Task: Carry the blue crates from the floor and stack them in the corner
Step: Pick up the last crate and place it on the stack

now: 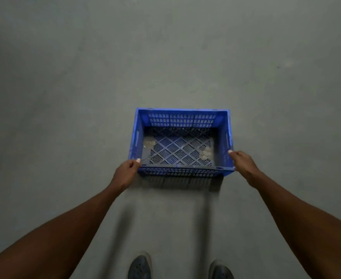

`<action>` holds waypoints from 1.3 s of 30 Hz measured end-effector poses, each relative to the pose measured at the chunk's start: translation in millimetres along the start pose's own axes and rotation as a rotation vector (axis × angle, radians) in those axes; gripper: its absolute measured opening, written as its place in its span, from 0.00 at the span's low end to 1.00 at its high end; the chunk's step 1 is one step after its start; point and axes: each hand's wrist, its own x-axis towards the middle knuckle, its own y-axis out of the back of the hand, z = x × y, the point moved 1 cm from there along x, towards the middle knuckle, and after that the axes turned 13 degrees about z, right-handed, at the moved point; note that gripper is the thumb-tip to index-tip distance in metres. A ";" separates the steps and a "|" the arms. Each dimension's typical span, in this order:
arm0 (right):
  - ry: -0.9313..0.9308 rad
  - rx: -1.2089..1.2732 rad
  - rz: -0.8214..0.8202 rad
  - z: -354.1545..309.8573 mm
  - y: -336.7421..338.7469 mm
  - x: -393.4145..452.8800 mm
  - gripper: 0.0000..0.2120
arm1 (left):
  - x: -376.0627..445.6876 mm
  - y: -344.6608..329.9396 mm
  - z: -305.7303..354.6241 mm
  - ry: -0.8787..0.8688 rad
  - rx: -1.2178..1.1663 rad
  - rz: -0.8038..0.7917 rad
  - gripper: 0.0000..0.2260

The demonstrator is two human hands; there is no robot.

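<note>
Crate (180,140) gripped at both near corners, long axis lying crosswise.
Left hand (126,174) and right hand (243,163) are curled round its rim above the floor (65,97).

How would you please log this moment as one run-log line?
left hand: grips blue crate near-left corner | right hand: grips near-right corner | stack: unseen

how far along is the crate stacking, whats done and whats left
Done: nothing visible; no stack or corner appears in this view. In hand: one blue slatted plastic crate, gripped at its near corners by the left hand and right hand above the grey concrete floor. Left: carrying it to the corner and stacking it; other crates are out of view.
</note>
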 end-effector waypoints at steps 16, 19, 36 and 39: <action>-0.101 0.095 0.275 31.2 -102.5 196.8 0.32 | 238.0 -101.9 -44.7 0.060 -0.008 0.216 0.29; -0.225 0.353 0.166 29.2 -104.0 206.6 0.24 | 250.8 -109.8 -40.5 0.201 -0.272 0.122 0.27; -0.262 0.371 0.062 12.5 -58.0 150.0 0.27 | 205.4 -29.5 -13.3 0.206 -0.337 0.010 0.29; -0.256 0.384 0.047 -21.5 -14.5 111.3 0.26 | 166.5 17.4 19.1 0.211 -0.373 0.023 0.26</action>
